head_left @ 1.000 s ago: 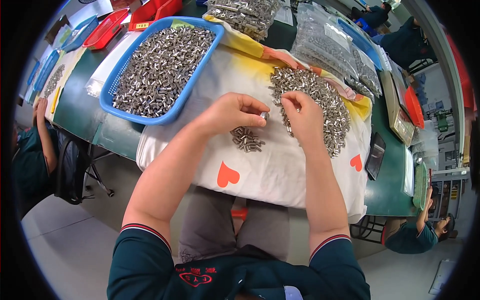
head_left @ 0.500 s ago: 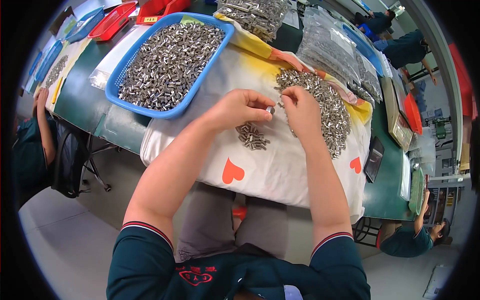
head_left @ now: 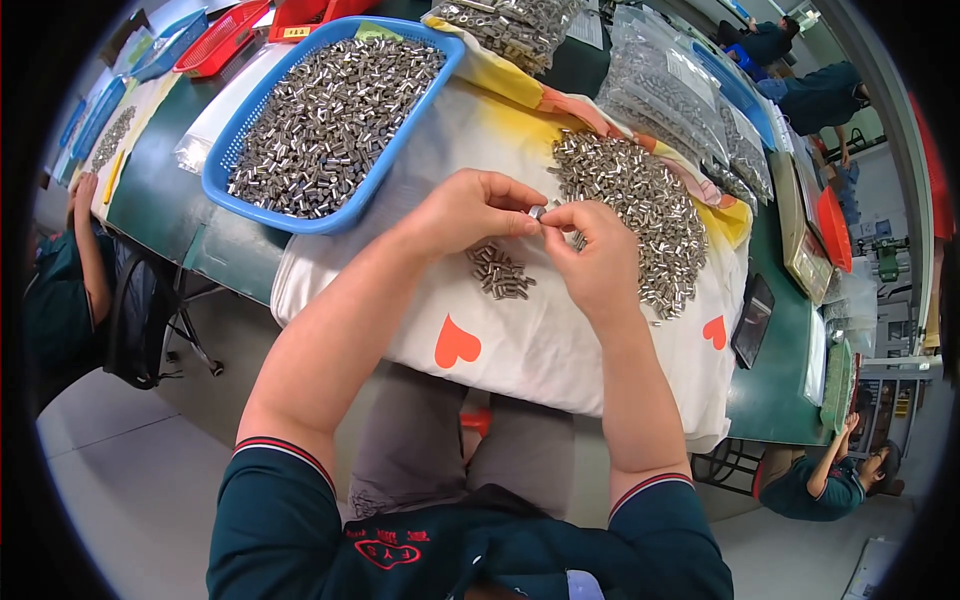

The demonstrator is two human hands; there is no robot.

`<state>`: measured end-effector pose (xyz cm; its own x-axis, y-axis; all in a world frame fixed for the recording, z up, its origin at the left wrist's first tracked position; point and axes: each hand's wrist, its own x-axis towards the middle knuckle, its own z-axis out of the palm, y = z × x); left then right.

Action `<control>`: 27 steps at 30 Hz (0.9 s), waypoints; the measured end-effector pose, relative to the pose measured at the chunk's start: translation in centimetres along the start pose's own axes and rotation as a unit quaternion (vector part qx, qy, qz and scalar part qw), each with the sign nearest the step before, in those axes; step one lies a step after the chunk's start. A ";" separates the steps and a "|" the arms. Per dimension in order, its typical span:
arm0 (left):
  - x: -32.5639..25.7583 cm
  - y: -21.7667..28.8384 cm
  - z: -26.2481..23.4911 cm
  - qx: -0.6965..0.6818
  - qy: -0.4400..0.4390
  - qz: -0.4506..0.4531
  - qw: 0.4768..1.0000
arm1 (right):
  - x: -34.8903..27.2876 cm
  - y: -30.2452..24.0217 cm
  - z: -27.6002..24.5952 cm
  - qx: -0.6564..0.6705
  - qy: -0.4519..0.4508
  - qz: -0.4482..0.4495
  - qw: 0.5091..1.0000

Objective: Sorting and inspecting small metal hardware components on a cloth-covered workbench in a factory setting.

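Observation:
My left hand (head_left: 468, 212) is closed in a pinch, with a small round metal piece (head_left: 537, 212) between thumb and fingertips. The fingertips of my right hand (head_left: 598, 258) are pressed together and meet that piece from the right; whatever they pinch is too small and covered to make out. Below and between the hands lies a small pile of short metal cylinders (head_left: 500, 272) on the white cloth (head_left: 370, 290). A larger heap of similar cylinders (head_left: 655, 225) spreads just beyond and to the right of my right hand.
A blue basket (head_left: 300, 225) full of metal cylinders stands at the left. Clear bags of metal parts (head_left: 665, 85) lie at the back. A dark flat device (head_left: 753, 320) rests on the green table (head_left: 780, 385) at the right. Other people sit or stand around.
My right hand has moved left from the edge of the large heap to the metal piece in my left hand. The fingertips of both hands now meet.

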<state>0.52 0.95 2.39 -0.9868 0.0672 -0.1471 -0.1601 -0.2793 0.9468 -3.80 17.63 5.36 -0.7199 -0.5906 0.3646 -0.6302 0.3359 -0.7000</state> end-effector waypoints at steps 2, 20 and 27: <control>-0.1 0.0 0.0 0.038 0.012 0.011 0.999 | -0.1 -0.1 0.3 -0.093 0.029 -0.069 0.993; -0.3 0.4 0.2 0.067 -0.021 -0.008 0.997 | 0.5 1.1 -1.0 0.129 -0.092 0.133 0.978; 0.1 0.1 0.2 0.062 -0.014 -0.003 0.998 | 1.4 3.6 -0.1 -0.205 0.069 -0.052 0.975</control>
<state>0.44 1.10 2.49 -0.9845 0.0953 -0.1471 -0.1609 -0.1578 0.9743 -7.13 18.06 3.38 -0.6606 -0.5428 0.5186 -0.7447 0.5610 -0.3615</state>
